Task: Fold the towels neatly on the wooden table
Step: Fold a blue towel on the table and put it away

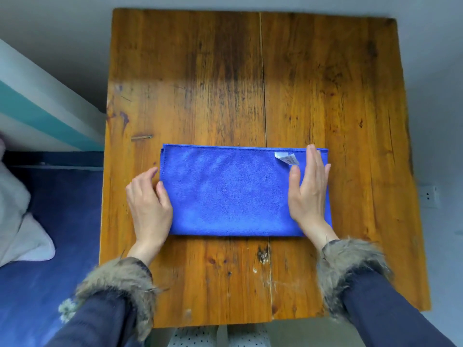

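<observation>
A blue towel [230,191] lies folded into a wide rectangle on the near half of the wooden table [250,83]. A small white label [285,158] shows near its far right corner. My right hand [309,189] lies flat on the towel's right end, fingers straight and pointing away from me. My left hand [150,199] sits at the towel's left edge, thumb on the cloth and fingers loosely curled beside the edge; whether they grip the edge is unclear.
A bed with a dark blue cover [57,221] and a pale pillow [17,221] stands left of the table. A wall socket [429,195] is on the right. The far half of the table shows bare wood.
</observation>
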Available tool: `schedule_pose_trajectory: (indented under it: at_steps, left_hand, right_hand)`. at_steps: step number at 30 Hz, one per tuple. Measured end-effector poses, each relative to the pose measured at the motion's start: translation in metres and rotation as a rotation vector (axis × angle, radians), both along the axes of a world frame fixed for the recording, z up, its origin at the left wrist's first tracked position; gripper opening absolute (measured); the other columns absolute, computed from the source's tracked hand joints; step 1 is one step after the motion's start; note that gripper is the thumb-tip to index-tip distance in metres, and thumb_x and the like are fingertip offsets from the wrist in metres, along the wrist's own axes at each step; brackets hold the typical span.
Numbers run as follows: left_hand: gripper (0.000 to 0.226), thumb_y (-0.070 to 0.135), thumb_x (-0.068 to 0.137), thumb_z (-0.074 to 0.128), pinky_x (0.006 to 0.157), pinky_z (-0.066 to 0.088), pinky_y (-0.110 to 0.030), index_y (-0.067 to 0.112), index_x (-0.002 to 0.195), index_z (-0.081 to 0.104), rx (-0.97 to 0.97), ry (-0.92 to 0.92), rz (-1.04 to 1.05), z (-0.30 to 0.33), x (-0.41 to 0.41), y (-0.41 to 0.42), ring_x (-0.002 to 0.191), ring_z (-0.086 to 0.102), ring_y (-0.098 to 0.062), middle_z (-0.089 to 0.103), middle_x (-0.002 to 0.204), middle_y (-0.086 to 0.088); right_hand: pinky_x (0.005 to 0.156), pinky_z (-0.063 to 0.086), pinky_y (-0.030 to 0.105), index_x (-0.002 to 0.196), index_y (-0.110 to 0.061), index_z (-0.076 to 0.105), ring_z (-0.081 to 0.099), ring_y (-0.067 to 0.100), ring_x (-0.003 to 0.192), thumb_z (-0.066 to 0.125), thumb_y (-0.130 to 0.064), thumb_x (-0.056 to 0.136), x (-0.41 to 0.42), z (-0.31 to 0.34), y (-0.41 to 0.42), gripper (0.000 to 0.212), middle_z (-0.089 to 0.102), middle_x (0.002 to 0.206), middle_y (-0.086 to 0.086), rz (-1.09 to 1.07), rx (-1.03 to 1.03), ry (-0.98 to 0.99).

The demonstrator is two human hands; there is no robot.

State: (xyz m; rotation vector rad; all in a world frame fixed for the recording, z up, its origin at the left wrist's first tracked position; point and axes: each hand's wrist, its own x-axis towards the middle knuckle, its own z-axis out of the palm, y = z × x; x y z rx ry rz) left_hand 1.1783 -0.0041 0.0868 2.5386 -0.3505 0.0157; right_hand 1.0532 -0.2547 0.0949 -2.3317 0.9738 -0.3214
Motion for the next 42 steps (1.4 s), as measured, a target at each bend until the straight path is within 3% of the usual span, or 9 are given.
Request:
schedule_pose_trajectory:
  at_steps: [2,6,11,15,20,25,31,37,42]
  left_hand:
    - [0.025,0.013,0.093,0.050,0.087,0.034,-0.035,0.004,0.115,0.055,-0.011,0.096,0.084,0.000,-0.001,0.007,0.100,0.047,-0.032,0.058,0.104,-0.016]
    - [0.025,0.027,0.090,0.058,0.086,0.035,-0.039,0.007,0.106,0.058,0.024,0.255,0.122,0.001,0.005,0.003,0.099,0.047,-0.032,0.058,0.098,-0.013]
    - [0.030,0.032,0.084,0.065,0.088,0.038,-0.036,0.008,0.100,0.063,0.095,0.430,0.227,0.006,0.022,-0.004,0.106,0.050,-0.032,0.061,0.103,-0.013]
    - [0.019,0.031,0.082,0.066,0.082,0.044,-0.037,0.015,0.090,0.059,0.099,0.515,0.243,0.014,0.029,-0.010,0.101,0.057,-0.031,0.065,0.102,-0.009]
    - [0.017,0.025,0.085,0.063,0.072,0.037,-0.029,0.015,0.095,0.054,0.065,0.610,0.257,0.027,0.032,-0.015,0.091,0.053,-0.024,0.062,0.102,-0.006]
    - [0.035,0.020,0.082,0.068,0.088,0.049,-0.038,0.008,0.114,0.059,-0.093,0.756,0.261,0.031,0.040,-0.011,0.100,0.061,-0.026,0.065,0.096,-0.008]
    - [0.022,0.017,0.086,0.063,0.073,0.054,-0.044,0.016,0.108,0.058,-0.184,0.774,0.049,0.058,0.038,-0.010,0.072,0.057,-0.023,0.054,0.078,-0.001]
    - [0.024,0.011,0.086,0.063,0.061,0.059,-0.038,0.020,0.108,0.058,-0.275,0.748,-0.090,0.107,0.016,-0.046,0.068,0.061,-0.025,0.054,0.083,-0.004]
    - [0.024,0.007,0.084,0.063,0.057,0.059,-0.035,0.018,0.105,0.057,-0.323,0.747,-0.166,0.129,-0.021,-0.107,0.056,0.059,-0.018,0.051,0.076,-0.002]
  right_hand:
    - [0.119,0.003,0.034,0.142,-0.005,0.032,0.021,0.019,0.142,0.018,-0.045,0.091,0.010,0.001,-0.003,0.066,0.032,0.150,0.009,-0.055,0.062,-0.017]
    - [0.117,0.013,0.041,0.134,0.000,0.045,0.031,0.027,0.138,0.024,-0.035,0.094,0.009,-0.002,0.010,0.057,0.043,0.143,0.015,0.167,-0.127,0.080]
    - [0.115,0.010,0.046,0.140,-0.001,0.037,0.025,0.030,0.140,0.033,-0.041,0.091,-0.013,-0.020,0.042,0.063,0.032,0.149,0.018,0.261,-0.330,0.321]
    - [0.115,0.009,0.049,0.142,-0.003,0.034,0.021,0.029,0.141,0.035,-0.045,0.090,-0.012,-0.016,0.050,0.067,0.028,0.151,0.018,0.285,-0.391,0.374]
    - [0.115,0.012,0.051,0.143,-0.012,0.034,0.022,0.031,0.141,0.038,-0.050,0.089,0.008,-0.014,0.065,0.066,0.027,0.152,0.016,0.364,-0.413,0.355]
    - [0.113,0.015,0.052,0.144,-0.017,0.033,0.021,0.031,0.142,0.032,-0.054,0.090,0.011,-0.027,0.071,0.065,0.025,0.153,0.015,0.376,-0.399,0.421]
    - [0.112,0.013,0.054,0.145,-0.018,0.030,0.017,0.030,0.142,0.029,-0.055,0.089,0.011,-0.026,0.070,0.067,0.024,0.153,0.014,0.382,-0.394,0.471]
    - [0.111,0.013,0.052,0.142,-0.018,0.034,0.016,0.025,0.141,0.036,-0.044,0.087,-0.005,-0.001,0.054,0.061,0.027,0.153,0.011,0.442,-0.307,0.341]
    - [0.112,0.017,0.045,0.138,-0.011,0.040,0.021,0.022,0.140,0.039,-0.030,0.090,-0.061,0.024,0.019,0.052,0.034,0.149,0.011,0.313,-0.186,0.149]
